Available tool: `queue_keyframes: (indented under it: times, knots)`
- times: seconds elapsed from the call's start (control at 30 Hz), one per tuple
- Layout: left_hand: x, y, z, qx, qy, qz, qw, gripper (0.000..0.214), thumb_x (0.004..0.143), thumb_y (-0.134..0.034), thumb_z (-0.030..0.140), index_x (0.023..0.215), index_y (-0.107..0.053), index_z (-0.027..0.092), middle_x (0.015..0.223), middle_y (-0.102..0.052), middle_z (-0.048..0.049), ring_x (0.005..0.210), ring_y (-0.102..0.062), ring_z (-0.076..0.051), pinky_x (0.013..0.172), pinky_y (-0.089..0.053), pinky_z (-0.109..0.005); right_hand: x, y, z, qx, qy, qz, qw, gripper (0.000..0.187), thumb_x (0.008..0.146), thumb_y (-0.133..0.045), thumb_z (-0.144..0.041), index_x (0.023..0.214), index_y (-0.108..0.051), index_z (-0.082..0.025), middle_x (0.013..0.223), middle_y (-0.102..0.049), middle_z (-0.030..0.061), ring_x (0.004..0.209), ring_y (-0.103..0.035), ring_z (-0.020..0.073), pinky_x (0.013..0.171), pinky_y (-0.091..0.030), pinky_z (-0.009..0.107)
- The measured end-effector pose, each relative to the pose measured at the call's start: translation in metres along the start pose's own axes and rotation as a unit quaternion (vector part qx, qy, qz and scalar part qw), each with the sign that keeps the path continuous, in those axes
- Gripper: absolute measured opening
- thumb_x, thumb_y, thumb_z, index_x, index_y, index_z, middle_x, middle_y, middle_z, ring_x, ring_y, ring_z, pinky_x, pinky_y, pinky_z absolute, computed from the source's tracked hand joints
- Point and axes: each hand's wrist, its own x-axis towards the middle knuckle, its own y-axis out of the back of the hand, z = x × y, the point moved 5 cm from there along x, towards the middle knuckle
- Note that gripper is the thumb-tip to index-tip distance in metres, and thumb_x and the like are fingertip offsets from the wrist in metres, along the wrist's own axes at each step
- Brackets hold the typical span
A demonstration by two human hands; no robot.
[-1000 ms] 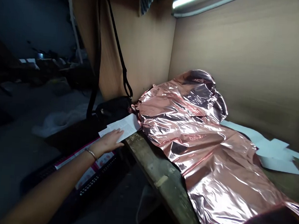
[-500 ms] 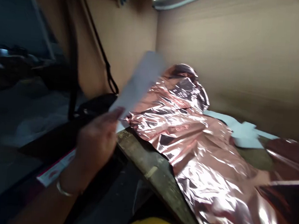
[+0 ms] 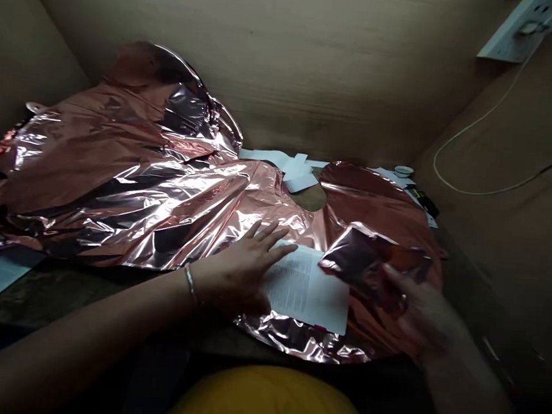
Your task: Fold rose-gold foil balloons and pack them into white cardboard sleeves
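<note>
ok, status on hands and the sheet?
Left hand flat on printed sheet. Right hand gripping foil fold. Sheet lies on rose-gold foil, nothing blocking.

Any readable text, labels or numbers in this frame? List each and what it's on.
Nothing can be read.
On the printed sheet under the left hand: lines of small print, too blurred to read.
On the rose-gold foil, a flap of it gripped by the right hand: no print seen.
On the white papers at the back: nothing legible.
On the wall socket: no label legible.
</note>
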Motion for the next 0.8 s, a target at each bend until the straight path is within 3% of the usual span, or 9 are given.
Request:
queue_keyframes:
  times: [0.17,0.37,0.57,0.7,0.8]
  knots:
    - [0.011,-0.017,-0.009,-0.059,-0.002,-0.081,0.995,0.117,0.061,-0.069,0.073,0.151,-0.023,0.013,0.157,-0.018,-0.0228,0.145,-0.011,-0.042,0.116,-0.010,-0.057,-0.014,-0.048,0.021,0.070,-0.116,-0.035,0.990,0.031,0.067,-0.082,-0.028,0.094,-0.068,-0.019,0.088,-0.075,0.0057,0.085,-0.071,0.0269,0.074,-0.060,0.039]
    - [0.002,-0.031,-0.013,-0.078,0.011,-0.061,0.995,0.126,0.059,-0.068,0.077,0.154,-0.014,0.012,0.159,-0.006,-0.0236,0.146,-0.005,-0.042,0.116,-0.006,-0.059,-0.021,-0.070,0.021,0.102,-0.133,-0.073,0.983,0.038,0.069,-0.081,-0.030,0.104,-0.068,-0.019,0.091,-0.075,0.0064,0.090,-0.071,0.0271,0.080,-0.058,0.041]
    - [0.000,-0.028,-0.007,-0.119,-0.006,-0.033,0.992,0.137,0.049,-0.077,0.073,0.154,-0.012,0.014,0.159,-0.008,-0.0220,0.146,0.000,-0.042,0.117,-0.004,-0.056,-0.012,-0.098,0.033,0.098,-0.158,-0.121,0.975,0.036,0.062,-0.084,-0.033,0.091,-0.071,-0.017,0.079,-0.075,0.0060,0.082,-0.071,0.0268,0.079,-0.058,0.041]
    - [0.002,-0.021,0.003,-0.127,0.005,-0.021,0.992,0.133,0.051,-0.078,0.070,0.153,-0.014,0.015,0.159,-0.012,-0.0214,0.146,-0.005,-0.041,0.117,-0.003,-0.056,-0.007,-0.103,0.036,0.110,-0.140,-0.079,0.981,0.034,0.056,-0.088,-0.031,0.081,-0.069,-0.017,0.072,-0.073,0.0031,0.072,-0.070,0.0214,0.074,-0.059,0.034]
    - [0.006,-0.012,0.006,-0.106,0.019,0.001,0.994,0.130,0.047,-0.081,0.067,0.151,-0.022,0.016,0.154,-0.024,-0.0208,0.142,-0.016,-0.044,0.117,-0.007,-0.057,-0.009,-0.090,0.025,0.115,-0.121,-0.060,0.984,0.034,0.061,-0.085,-0.030,0.089,-0.070,-0.018,0.083,-0.074,0.0035,0.076,-0.070,0.0207,0.074,-0.060,0.033]
